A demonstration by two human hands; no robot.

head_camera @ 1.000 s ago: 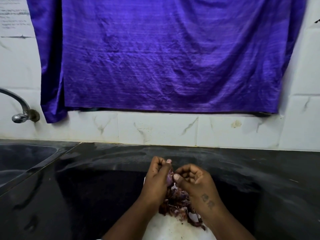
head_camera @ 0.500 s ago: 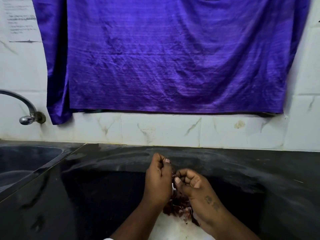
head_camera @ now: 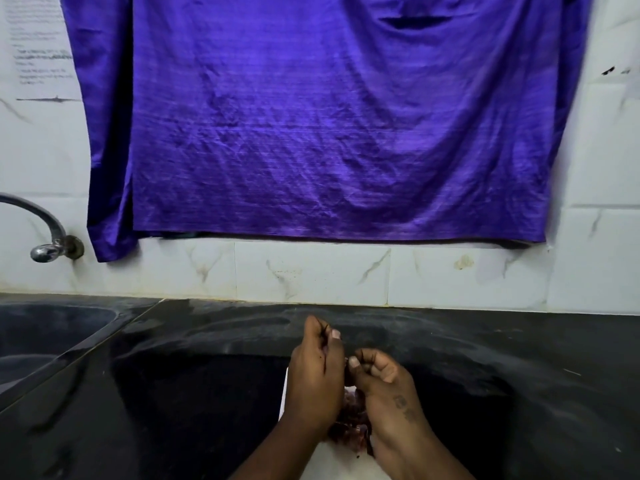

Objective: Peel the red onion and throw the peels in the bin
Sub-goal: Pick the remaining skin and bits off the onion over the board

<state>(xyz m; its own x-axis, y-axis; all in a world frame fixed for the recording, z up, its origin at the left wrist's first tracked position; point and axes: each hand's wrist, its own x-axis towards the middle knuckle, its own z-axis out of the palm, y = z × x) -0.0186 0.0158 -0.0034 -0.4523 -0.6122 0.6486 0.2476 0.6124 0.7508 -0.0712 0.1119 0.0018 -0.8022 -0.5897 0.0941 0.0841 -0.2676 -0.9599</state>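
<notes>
Single head cam, wide-angle, facing the tiled wall [head_camera: 311,271] & purple cloth [head_camera: 329,116] straight on, black countertop [head_camera: 173,375] close below.

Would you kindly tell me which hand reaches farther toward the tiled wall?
The left hand, gripping the red onion; its fingers sit nearer the wall than the right hand, pinching a peel beside it.

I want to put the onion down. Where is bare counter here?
Bare black counter lies between the sink and the left hand gripping the red onion, right of the right hand, and along the tiled wall beyond both hands. Crowded: the white surface beneath them, heaped with peels.
</notes>
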